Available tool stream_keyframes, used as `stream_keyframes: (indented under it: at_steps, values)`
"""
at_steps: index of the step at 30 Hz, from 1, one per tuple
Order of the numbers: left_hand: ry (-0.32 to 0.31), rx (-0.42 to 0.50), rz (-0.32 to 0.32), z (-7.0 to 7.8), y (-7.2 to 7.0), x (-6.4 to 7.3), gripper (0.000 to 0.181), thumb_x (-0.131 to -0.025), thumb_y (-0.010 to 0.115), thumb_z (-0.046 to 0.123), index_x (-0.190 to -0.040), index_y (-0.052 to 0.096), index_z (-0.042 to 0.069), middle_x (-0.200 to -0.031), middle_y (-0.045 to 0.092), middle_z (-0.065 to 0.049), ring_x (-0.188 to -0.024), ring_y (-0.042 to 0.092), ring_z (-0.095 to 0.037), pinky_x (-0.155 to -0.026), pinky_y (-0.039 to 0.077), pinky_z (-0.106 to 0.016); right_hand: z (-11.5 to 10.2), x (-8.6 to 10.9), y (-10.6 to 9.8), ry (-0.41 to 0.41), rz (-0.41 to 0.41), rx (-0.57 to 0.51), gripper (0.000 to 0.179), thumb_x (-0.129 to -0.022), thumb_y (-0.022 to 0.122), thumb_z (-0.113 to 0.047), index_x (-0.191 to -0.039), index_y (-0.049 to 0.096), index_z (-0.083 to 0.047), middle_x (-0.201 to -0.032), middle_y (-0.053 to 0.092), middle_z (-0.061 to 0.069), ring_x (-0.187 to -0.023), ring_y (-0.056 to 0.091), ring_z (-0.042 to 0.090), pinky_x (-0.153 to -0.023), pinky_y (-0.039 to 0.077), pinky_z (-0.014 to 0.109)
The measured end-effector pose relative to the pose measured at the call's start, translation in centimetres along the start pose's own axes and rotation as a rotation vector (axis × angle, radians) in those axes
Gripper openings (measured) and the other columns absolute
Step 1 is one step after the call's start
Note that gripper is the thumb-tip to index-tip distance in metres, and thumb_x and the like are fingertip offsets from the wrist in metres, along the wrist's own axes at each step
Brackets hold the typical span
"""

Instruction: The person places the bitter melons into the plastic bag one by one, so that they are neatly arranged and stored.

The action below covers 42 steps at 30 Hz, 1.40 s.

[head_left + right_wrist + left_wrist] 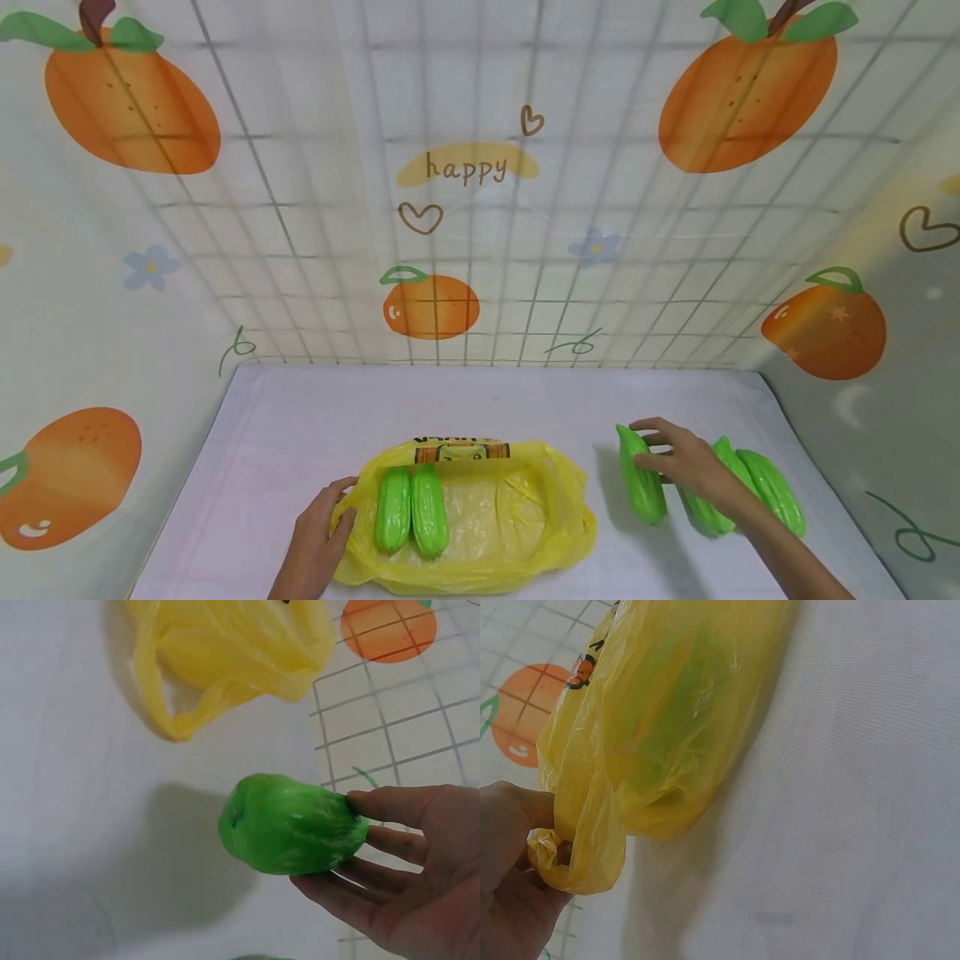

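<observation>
An open yellow plastic bag (558, 512) lies on the white table, with two green, gourd-like vegetables (430, 521) side by side in its left half. My left hand (321, 525) is at the bag's left end, thumb and fingers pinching a handle loop (600, 859). Over the table to the right of the bag, my right hand (678, 458) grips another long green gourd (641, 483) near its pointed end, thumb on one side and fingers on the other. In the right wrist view, this gourd (289, 825) casts a shadow on the table below it.
Two more green gourds (772, 492) lie on the table's right side, one partly behind my right forearm. A patterned cloth wall with oranges and grid lines (480, 233) encloses the back and sides of the white table (330, 400).
</observation>
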<state>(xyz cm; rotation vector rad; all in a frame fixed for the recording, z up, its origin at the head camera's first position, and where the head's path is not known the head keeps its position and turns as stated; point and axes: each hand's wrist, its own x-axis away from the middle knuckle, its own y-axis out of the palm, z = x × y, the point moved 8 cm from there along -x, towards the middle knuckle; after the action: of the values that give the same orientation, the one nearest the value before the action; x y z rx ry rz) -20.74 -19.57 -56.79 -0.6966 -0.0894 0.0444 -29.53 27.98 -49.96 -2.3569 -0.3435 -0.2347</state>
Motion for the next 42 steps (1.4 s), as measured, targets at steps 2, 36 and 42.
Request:
stream_keyframes:
  at_steps: [2, 36, 42]
  values:
    - [0.004, -0.005, 0.005, 0.0, 0.0, 0.0, 0.037, -0.091, 0.055, 0.012, -0.126, 0.048, 0.021, -0.098, 0.055, 0.007, -0.092, 0.052, -0.008, -0.083, 0.045, -0.035, -0.3, 0.0, 0.0, 0.011, -0.011, -0.039, 0.059, -0.083, 0.066, -0.032, -0.131, 0.043, -0.007, -0.127, 0.044, 0.028, -0.107, 0.052, 0.040, -0.071, 0.052, 0.040]
    - [0.026, -0.006, 0.019, -0.2, 0.1, 0.0, 0.037, -0.091, 0.057, 0.013, -0.126, 0.048, 0.024, -0.097, 0.055, 0.008, -0.091, 0.053, -0.006, -0.081, 0.046, -0.033, -8.1, 0.6, 3.9, -0.016, -0.228, -0.443, 0.052, -0.086, 0.064, -0.021, -0.132, 0.041, -0.013, -0.130, 0.042, 0.015, -0.105, 0.052, 0.030, -0.084, 0.047, 0.045]
    - [0.030, -0.008, 0.013, -0.1, 0.0, 0.0, 0.037, -0.091, 0.056, 0.013, -0.126, 0.048, 0.023, -0.097, 0.055, 0.008, -0.091, 0.053, -0.007, -0.082, 0.046, -0.034, -9.3, 0.7, 5.6, -0.007, -0.301, -0.494, 0.052, -0.086, 0.063, -0.020, -0.132, 0.040, -0.012, -0.131, 0.040, 0.018, -0.106, 0.051, 0.029, -0.084, 0.046, 0.045]
